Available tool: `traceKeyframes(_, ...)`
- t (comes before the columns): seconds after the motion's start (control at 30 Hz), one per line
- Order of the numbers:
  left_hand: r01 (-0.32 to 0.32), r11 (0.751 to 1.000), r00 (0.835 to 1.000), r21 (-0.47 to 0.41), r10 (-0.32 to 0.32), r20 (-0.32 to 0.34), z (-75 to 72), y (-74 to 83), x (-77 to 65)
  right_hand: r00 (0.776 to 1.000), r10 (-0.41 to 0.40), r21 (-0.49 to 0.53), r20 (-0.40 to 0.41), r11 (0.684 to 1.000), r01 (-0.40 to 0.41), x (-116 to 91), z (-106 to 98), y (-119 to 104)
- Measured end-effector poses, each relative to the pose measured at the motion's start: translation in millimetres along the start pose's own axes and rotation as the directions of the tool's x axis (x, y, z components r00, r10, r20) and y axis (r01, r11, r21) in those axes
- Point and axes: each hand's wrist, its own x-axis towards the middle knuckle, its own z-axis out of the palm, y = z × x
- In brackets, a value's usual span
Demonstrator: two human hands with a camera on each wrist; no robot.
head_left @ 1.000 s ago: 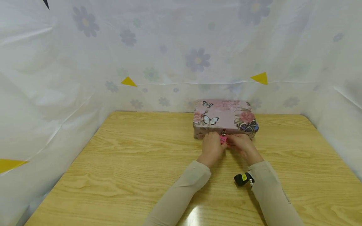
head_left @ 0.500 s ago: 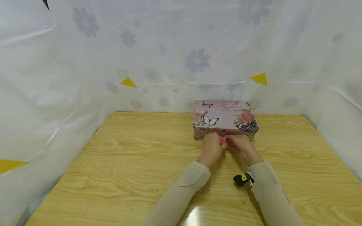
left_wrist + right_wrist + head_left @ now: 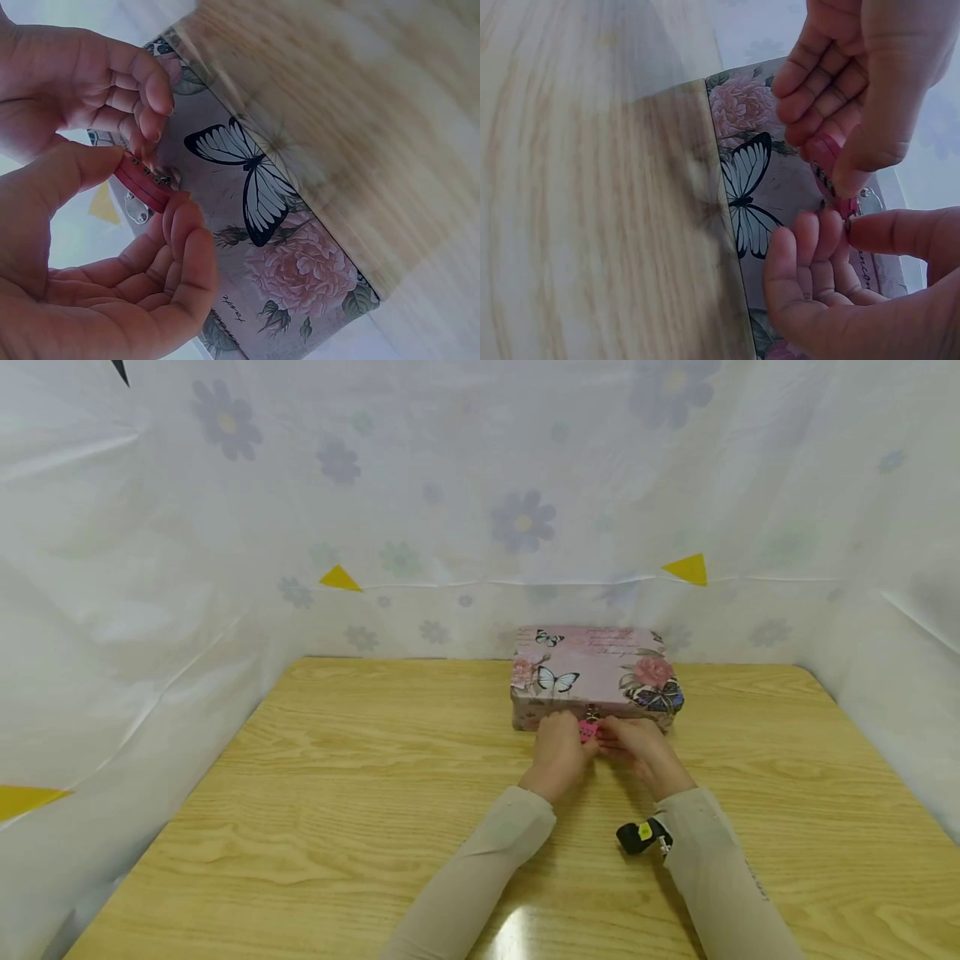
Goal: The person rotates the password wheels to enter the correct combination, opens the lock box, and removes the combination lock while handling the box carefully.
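A pink combination padlock [image 3: 588, 730] hangs at the metal clasp [image 3: 592, 712] on the front of a pink box [image 3: 600, 652] patterned with butterflies and roses. My left hand [image 3: 558, 750] pinches the padlock between thumb and fingers, which shows best in the left wrist view, where its body [image 3: 141, 184] carries a row of small dials. From the other side, my right hand [image 3: 643, 753] has thumb and index finger pinched at the dial end of the padlock [image 3: 826, 154]. The box lid is down. Which dial the fingers touch, and the digits, are too small to read.
A black rolled strap [image 3: 633, 838] with a yellow sticker and a metal piece lies beside the right sleeve. The wooden table [image 3: 360, 760] ends at a white flowered curtain [image 3: 450, 510] behind the box. Yellow triangles [image 3: 686, 570] are on the curtain.
Both hands stay at the padlock in nearly the same pose. The box and strap have not visibly moved on the table.
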Motion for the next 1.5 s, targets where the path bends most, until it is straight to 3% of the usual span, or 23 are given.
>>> traceKeyframes(0.23, -0.009, 1.000, 1.000, 0.002, 0.009, 0.005, 1.2, -2.9, 4.6, 0.998, -0.006, 0.004, -0.064, 1.000, 0.007, 4, 3, 6)
traceKeyframes(0.77, 0.015, 1.000, 0.995, -0.012, -0.014, 0.095, -7.1, -6.9, 7.7, 0.998, -0.026, 0.017, -0.057, 0.999, 0.027, 1, 7, 8)
traceKeyframes(1.5, -0.043, 0.998, 0.998, -0.039, 0.045, 0.050, -6.6, -9.1, 8.9, 0.999, 0.000, -0.021, -0.038, 1.000, -0.001, -2, 3, -2)
